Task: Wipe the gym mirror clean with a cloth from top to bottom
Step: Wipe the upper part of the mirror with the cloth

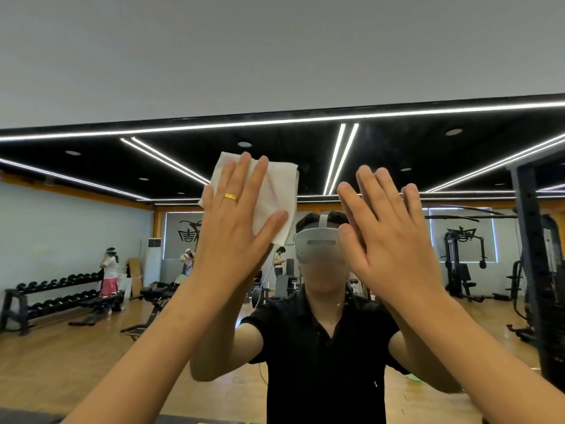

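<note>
Evidently early: cloth high on the mirror, most of the glass not yet reached

1. Wall [275,50], pale and plain. It fills the upper view down to the mirror's dark top edge.

2. Gym mirror [458,154], wide, running out of view at both sides and at the bottom. It reflects a black ceiling with strip lights, a wooden floor, a dumbbell rack [55,298] at left and weight machines at right. It also shows the person in a black shirt with a white headset [318,246]. Faint pale specks show on the glass near the top edge, right of centre. No plain boundary between wiped and unwiped glass can be made out.

3. Right grip [394,240], raised at head height right of centre. Fingers are straight and close together, and it holds nothing. Its reflection meets it closely, so it is at the glass or just off it; which cannot be told.

4. Left grip [235,228], raised slightly higher, left of centre. The palm is flat and the fingers are straight and spread, pressing the cloth to the glass. No finger curls round the cloth.

5. Cloth [275,191], white and folded to a rough square. It lies flat on the mirror under the left fingers, in the upper part of the glass but below the top edge.

6. Ring [230,197], gold, on a finger of the left grip.

Status, as judged: the wipe is in its top stage. A strip of glass remains above the cloth. Everything from head height down to the hidden bottom edge looks yet to be covered, as do both outer sides
</note>
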Available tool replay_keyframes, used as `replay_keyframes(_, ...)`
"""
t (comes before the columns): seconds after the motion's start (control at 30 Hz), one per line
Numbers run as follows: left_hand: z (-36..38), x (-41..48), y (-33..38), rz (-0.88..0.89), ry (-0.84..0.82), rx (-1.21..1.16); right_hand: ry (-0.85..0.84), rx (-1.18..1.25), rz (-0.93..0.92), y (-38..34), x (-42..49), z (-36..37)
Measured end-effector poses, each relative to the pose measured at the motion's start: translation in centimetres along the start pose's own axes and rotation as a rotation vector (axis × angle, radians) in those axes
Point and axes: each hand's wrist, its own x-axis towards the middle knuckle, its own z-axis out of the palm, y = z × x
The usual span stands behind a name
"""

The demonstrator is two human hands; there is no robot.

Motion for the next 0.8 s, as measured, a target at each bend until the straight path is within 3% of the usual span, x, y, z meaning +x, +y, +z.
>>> replay_keyframes(0.33, -0.9, 1.7, -0.3, 0.011, 0.108, -0.033, -0.013, 0.013, 0.010, -0.1, 0.0, -0.2)
replay_keyframes(0.47, -1.5, -0.1, 0.7, 0.136, 0.172, 0.034, -0.016, 0.009, 0.013, -0.1, 0.0, -0.2)
replay_keyframes(0.63, 1.7, -4.4, 2.0, 0.194, 0.027, 0.144, -0.010, -0.009, 0.016, -0.1, 0.1, 0.0)
replay_keyframes(0.8, 2.1, -3.9, 2.0, 0.144, -0.004, -0.020, 0.014, 0.006, 0.010, -0.2, 0.1, 0.1)
